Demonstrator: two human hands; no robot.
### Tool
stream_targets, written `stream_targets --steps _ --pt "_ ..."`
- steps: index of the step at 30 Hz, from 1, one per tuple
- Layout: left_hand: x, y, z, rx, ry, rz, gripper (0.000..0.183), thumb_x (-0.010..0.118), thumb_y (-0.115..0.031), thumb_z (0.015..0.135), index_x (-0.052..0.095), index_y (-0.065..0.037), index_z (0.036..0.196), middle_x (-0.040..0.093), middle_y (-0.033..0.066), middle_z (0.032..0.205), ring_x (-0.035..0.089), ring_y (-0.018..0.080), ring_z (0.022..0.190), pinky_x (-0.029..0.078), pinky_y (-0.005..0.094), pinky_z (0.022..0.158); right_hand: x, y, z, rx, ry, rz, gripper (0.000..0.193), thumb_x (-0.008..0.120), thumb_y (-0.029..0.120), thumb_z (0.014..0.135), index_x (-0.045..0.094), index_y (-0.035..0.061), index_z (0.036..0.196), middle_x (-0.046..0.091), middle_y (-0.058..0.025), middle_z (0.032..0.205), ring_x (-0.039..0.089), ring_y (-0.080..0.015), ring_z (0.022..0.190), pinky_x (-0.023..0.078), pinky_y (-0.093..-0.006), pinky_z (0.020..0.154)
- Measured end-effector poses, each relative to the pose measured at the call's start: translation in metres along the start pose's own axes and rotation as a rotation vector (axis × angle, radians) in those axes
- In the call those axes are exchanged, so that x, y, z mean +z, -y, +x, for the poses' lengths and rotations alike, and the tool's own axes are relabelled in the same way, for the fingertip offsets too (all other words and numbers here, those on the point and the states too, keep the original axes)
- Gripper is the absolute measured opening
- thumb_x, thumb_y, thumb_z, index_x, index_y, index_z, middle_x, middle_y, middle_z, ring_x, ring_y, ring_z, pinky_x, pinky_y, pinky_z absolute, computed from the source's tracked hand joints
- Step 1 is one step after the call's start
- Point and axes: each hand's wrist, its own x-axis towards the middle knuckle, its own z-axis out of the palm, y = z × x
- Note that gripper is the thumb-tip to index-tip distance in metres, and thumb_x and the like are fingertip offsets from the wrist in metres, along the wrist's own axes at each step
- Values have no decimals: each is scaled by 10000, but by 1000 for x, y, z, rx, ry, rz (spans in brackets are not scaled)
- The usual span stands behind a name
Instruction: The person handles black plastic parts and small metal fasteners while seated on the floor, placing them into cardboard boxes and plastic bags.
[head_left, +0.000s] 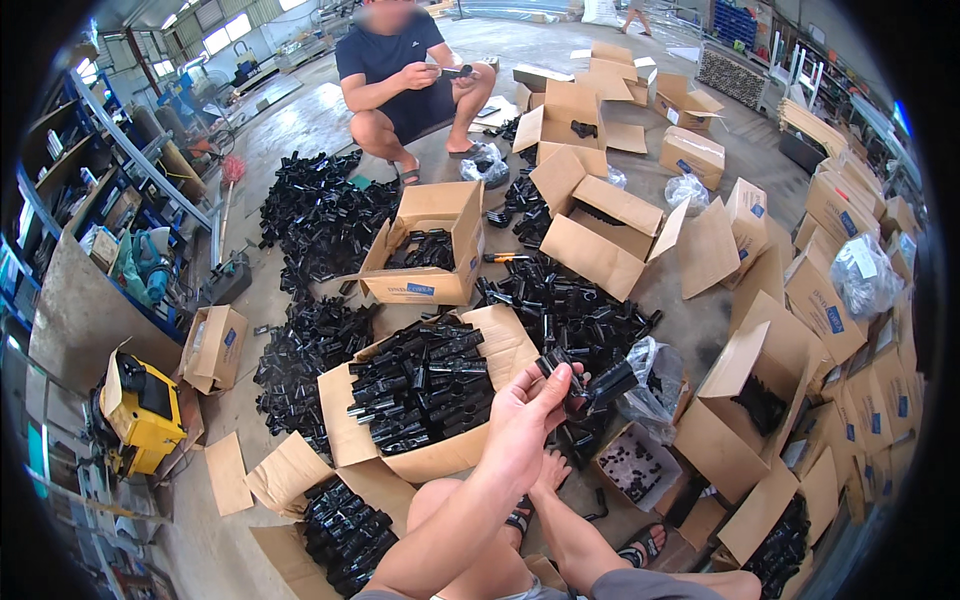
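Observation:
My left hand [528, 408] is raised in front of me, its thumb and fingers closed on a black tubular fitting [550, 362]. Just right of the fingertips is a darker, wider black tube end [610, 384]; what holds it is hard to make out. My right forearm [568, 525] runs up behind the left one, and its hand and fingers are hidden. Left of my hand, an open carton [345, 415] is heaped with black tubular parts [425, 385]. More loose black fittings [570, 325] lie piled on the floor beyond my hand.
Across from me a person [400, 75] squats, holding a black part. Before them stands an open carton [415, 290]. Black parts [325, 215] cover the floor at left. Open and stacked cartons [830, 310] crowd the right. A yellow machine [145, 405] stands at left.

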Motion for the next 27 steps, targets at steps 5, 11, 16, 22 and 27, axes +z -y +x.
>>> stream_targets --steps 5,11,16,22,27 --pt "8 2 -3 25 8 -19 230 652 -253 1005 646 -60 1129 713 59 1091 688 127 957 577 297 820 -3 -25 -11 125 -109 450 271 675 253 863 676 36 1024 704 -176 987 688 -337 928 521 -464 864" --pt "9 6 -6 -37 45 -60 290 639 -325 1009 663 -57 1116 714 34 1048 661 120 839 561 278 798 -130 -25 -38 -70 -215 1032 164 763 103 876 673 10 977 729 -79 899 668 -125 767 531 -270 729" --pt "14 17 -5 -45 32 -61 340 600 -374 1022 656 -63 1149 716 68 1102 691 163 984 569 326 897 -279 15 -65 -234 -396 1547 200 736 -47 882 671 -24 1070 728 -75 991 676 -99 851 543 -222 775" --pt "31 27 -9 -74 51 -52 275 631 -346 1012 670 -90 1107 709 19 1061 661 105 906 565 276 831 -347 24 -85 -480 -605 1386 168 744 -70 867 712 -45 1031 742 -93 984 673 -82 834 544 -207 749" --pt "37 32 -16 -36 94 -78 292 642 -345 1006 665 -83 1133 702 44 1104 661 108 927 565 280 843 -348 21 -87 -396 -554 1483 177 760 -50 863 722 -47 1036 742 -78 968 670 -76 825 539 -202 740"
